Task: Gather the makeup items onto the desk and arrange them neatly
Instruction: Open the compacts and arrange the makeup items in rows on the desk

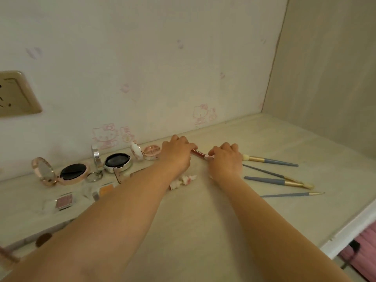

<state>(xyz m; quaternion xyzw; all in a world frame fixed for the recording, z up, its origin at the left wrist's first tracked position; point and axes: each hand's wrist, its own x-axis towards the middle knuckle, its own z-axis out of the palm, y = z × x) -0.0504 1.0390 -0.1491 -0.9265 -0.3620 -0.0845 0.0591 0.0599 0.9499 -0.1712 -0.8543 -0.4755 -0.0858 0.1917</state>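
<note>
A red lip gloss tube [198, 153] lies near the back of the pale desk [203, 231], held between both hands. My left hand [178, 152] grips its far end and my right hand [224, 159] pinches its near end. Several blue-handled makeup brushes [274, 161] lie to the right of my right hand. To the left, along the wall, stand three open compacts: a rose-gold one [72, 171], a silver one [117, 160] and a small pink one [149, 152]. Two small eyeshadow pans [64, 201] lie in front of them.
A small white-and-pink wrapped item [183, 180] lies under my left forearm. A large brush [38, 239] sits at the desk's front left. A wall socket [16, 94] is at the left. The cabinet side panel [325, 68] bounds the desk on the right; pink fabric [364, 253] hangs below its edge.
</note>
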